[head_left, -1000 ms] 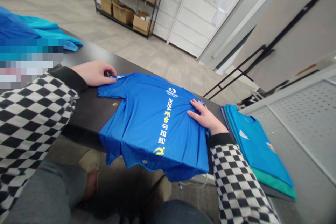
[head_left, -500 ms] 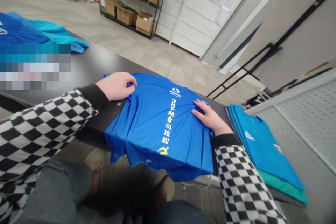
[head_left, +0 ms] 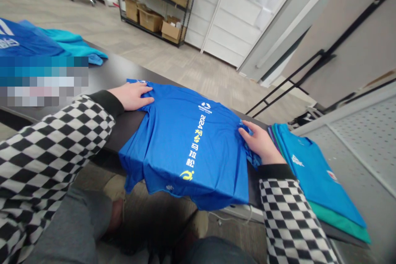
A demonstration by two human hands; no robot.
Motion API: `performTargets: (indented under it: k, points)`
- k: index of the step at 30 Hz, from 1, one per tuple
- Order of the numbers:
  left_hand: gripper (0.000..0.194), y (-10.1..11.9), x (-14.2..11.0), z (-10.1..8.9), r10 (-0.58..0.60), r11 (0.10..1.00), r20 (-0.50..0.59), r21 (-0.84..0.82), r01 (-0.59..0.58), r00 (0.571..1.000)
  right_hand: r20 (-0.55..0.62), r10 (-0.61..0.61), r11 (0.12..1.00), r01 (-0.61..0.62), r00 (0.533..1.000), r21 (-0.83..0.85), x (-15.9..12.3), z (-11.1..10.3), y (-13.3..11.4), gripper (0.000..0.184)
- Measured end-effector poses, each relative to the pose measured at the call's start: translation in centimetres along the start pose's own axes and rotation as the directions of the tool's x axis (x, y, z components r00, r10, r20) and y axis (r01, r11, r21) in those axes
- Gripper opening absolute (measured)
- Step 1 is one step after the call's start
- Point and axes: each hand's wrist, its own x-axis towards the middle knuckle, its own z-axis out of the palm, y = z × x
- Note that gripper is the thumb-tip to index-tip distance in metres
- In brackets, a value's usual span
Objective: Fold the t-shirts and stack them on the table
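Blue shirt (head_left: 173, 132) spread between my hands — left hand (head_left: 132, 95) open and flat over one end, right hand (head_left: 259, 142) curved against a bunched edge (head_left: 253, 158); whether it grips, I can't tell.

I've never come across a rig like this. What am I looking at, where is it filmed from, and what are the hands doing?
There is no robot here: these are a person's bare hands, in checkered sleeves. Every picture comes from one camera worn on the head, looking forward and down.

A blue shirt lies spread on the dark table, its lower part hanging over the near edge. The left hand rests flat on one sleeve; the right hand touches the opposite side, though I cannot tell whether it grips the cloth.

Loose clothes lie at the left, partly behind a pixelated patch, and a folded stack at the right.
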Motion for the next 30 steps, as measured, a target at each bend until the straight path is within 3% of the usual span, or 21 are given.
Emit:
performTargets:
  k: [3, 5, 8, 12, 16, 20, 25, 30]
  points:
    - [0.084, 1.1, -0.6, -0.2, 0.012, 1.0, -0.057, 0.023, -0.011, 0.998, -0.035, 0.078, 0.997, -0.077, 0.996, 0.024, -1.4, -0.2, 0.3, 0.067]
    - [0.081, 1.4, -0.6, -0.1, 0.036, 0.999, -0.079, 0.007, -0.036, 0.996, 0.038, 0.081, 0.996, -0.082, 0.996, 0.027, -2.0, 0.4, 0.7, 0.069]
    - [0.086, 1.2, -0.4, 0.2, 0.063, 0.998, -0.027, -0.01, -0.064, 0.998, 0.141, 0.085, 0.996, -0.085, 0.986, -0.006, -2.3, 1.4, 1.5, 0.073]
    - [0.083, 1.0, -0.4, 0.2, 0.031, 0.999, -0.038, 0.025, -0.031, 0.999, 0.176, 0.122, 0.992, -0.116, 0.977, -0.045, -2.1, 1.7, 2.1, 0.081]
    - [0.076, 1.5, -1.1, -0.7, -0.044, 0.998, -0.092, 0.048, 0.049, 0.995, 0.125, 0.12, 0.992, -0.114, 0.985, -0.052, -2.2, 1.1, 2.0, 0.083]
    - [0.077, 1.9, -0.9, -0.4, 0.072, 0.997, -0.136, 0.009, -0.072, 0.988, 0.014, 0.107, 0.993, -0.106, 0.994, -0.042, -2.1, 0.8, 1.4, 0.072]
    - [0.082, 1.8, -0.1, 0.7, 0.144, 0.99, -0.004, -0.003, -0.144, 0.99, 0.161, 0.169, 0.981, -0.151, 0.972, -0.121, -1.2, 1.7, 1.1, 0.077]
    - [0.077, 1.6, 0.2, 0.7, 0.148, 0.988, 0.055, 0.031, -0.15, 0.987, 0.194, 0.159, 0.975, -0.123, 0.968, -0.184, 0.8, 1.9, 2.6, 0.079]
